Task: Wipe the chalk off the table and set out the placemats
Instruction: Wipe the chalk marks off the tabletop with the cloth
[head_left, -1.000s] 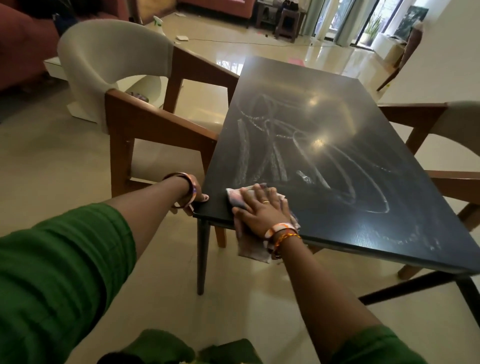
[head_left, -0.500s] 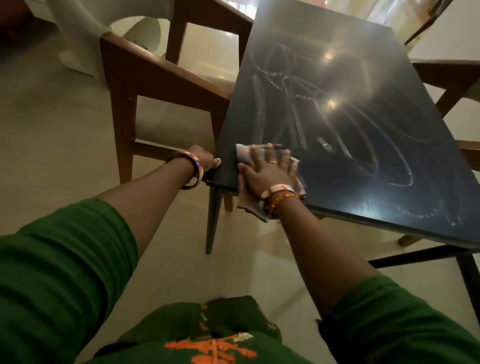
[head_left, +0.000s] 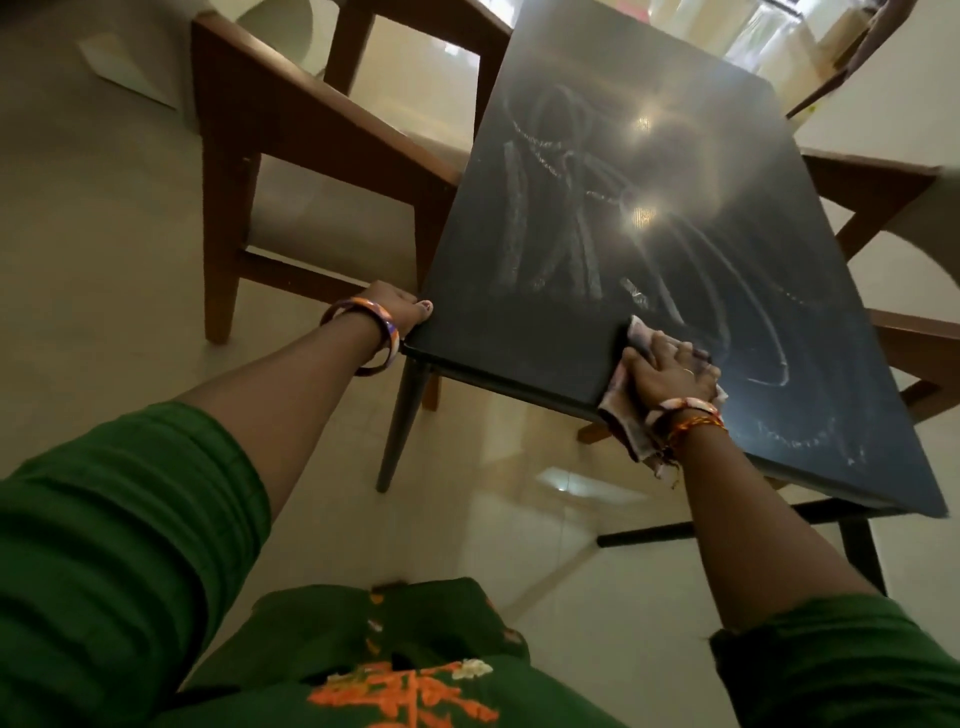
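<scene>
Under right hand fingers, cloth, table

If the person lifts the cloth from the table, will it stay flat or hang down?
The cloth probably hangs limp: its near part already droops over the table edge. It looks thin and crumpled under the right hand, so likely light.

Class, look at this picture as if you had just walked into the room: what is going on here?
A person is wiping chalk off a dark table. The right hand presses a cloth flat on the tabletop near its front edge, while the left hand grips the near left corner of the table. Chalk marks cover much of the surface beyond the cloth, so plenty of wiping is left. No placemats are in view. Wooden chairs stand at the table's sides.
</scene>
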